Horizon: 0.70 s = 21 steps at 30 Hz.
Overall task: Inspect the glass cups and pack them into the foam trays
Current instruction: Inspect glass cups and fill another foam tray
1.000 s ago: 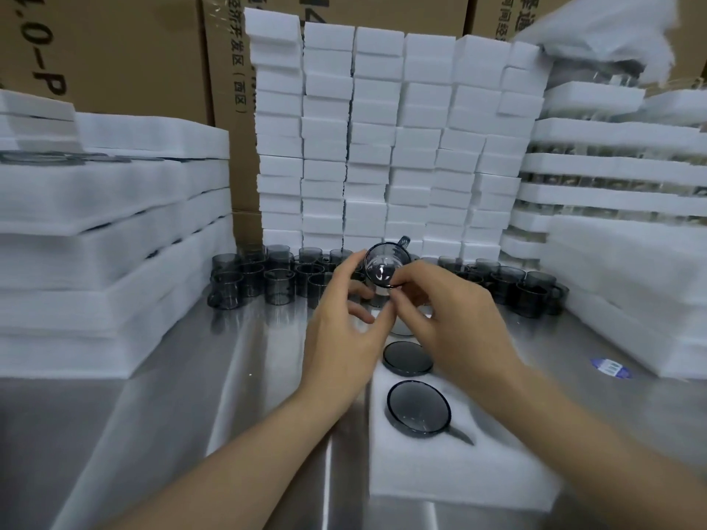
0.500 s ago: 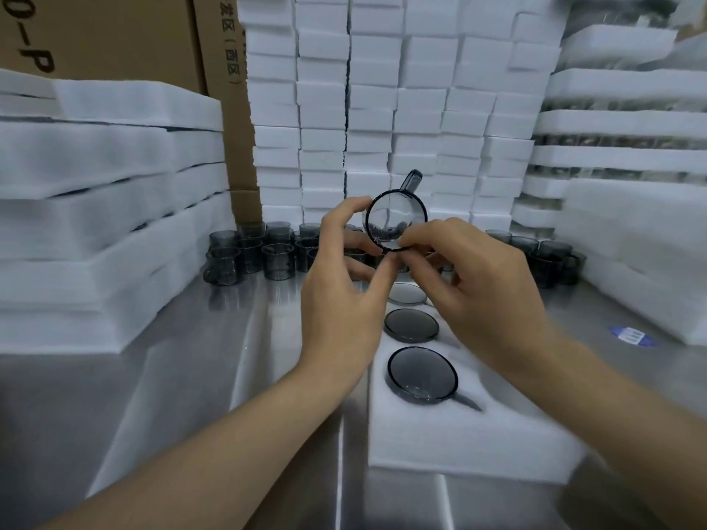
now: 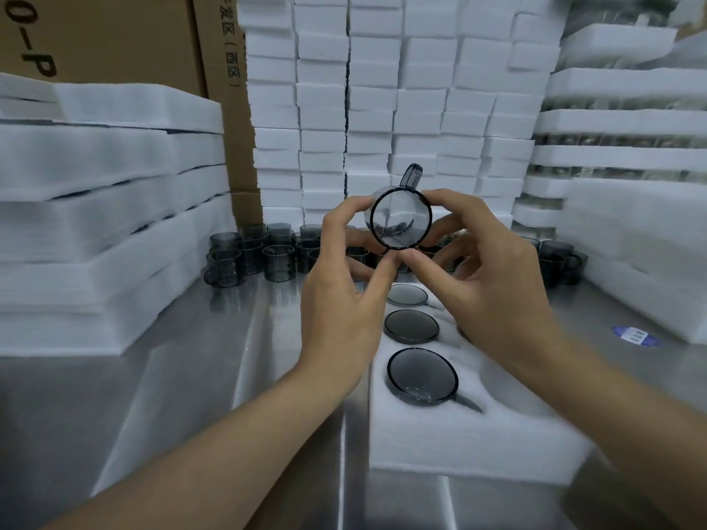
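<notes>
White foam slabs (image 3: pixel 95 208) pile high at the left of the steel desk (image 3: pixel 183 395), with cardboard boxes (image 3: pixel 114 36) behind. Loose smoky cups (image 3: pixel 245 254) cluster at the back. At centre the left hand (image 3: pixel 340 300) and right hand (image 3: pixel 493 288) share a grip on one glass cup (image 3: pixel 401 219), fingertips clamped round its rim, mouth facing the viewer, handle up. Below lies a foam tray (image 3: pixel 478 445) with three cups (image 3: pixel 421 376) seated in it. Packed trays (image 3: pixel 619 147) stack at the right.
</notes>
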Motion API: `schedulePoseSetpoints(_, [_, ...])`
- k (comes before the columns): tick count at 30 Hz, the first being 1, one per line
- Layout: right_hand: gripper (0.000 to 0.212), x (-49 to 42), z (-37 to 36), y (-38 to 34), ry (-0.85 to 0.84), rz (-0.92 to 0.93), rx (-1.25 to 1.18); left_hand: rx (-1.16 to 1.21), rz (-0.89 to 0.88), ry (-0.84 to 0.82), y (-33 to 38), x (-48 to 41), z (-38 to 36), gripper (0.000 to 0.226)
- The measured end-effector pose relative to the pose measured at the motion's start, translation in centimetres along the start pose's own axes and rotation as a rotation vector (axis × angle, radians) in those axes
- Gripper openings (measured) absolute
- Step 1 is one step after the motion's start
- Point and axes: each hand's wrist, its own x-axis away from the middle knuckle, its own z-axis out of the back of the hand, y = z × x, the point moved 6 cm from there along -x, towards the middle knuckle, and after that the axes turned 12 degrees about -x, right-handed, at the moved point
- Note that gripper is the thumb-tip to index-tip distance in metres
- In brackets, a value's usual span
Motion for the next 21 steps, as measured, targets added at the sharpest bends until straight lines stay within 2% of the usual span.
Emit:
schedulePoseSetpoints(5, [0.051, -0.1, 0.2, -0.2, 0.015, 0.105, 0.083, -0.076, -0.064, 0.08, 0.9, 0.0, 0.5, 0.051])
schedulePoseSetpoints(8, [0.062, 0.0, 0.1, -0.1, -0.029, 0.121, 0.103, 0.026, -0.042, 0.049, 1.2, 0.0, 0.1, 0.041])
schedulePoseSetpoints(11, [0.071, 0.0, -0.2, -0.1, -0.098, 0.112, 0.114, 0.234, 0.095, 0.003, 1.3, 0.0, -0.3, 0.041])
schedulePoseSetpoints(14, [0.066, 0.0, -0.7, 0.0, -0.142, 0.118, 0.143, 0.387, 0.251, 0.011, 1.1, -0.3, -0.4, 0.043])
schedulePoseSetpoints(18, [0.051, 0.1, -0.8, 0.4, -0.132, 0.075, 0.151, 0.446, 0.466, 0.041, -0.2, -0.9, 0.0, 0.045])
schedulePoseSetpoints(21, [0.036, 0.0, -0.8, 0.9, -0.134, 0.025, 0.142, 0.398, 0.542, 0.001, -0.8, -0.8, 0.0, 0.048])
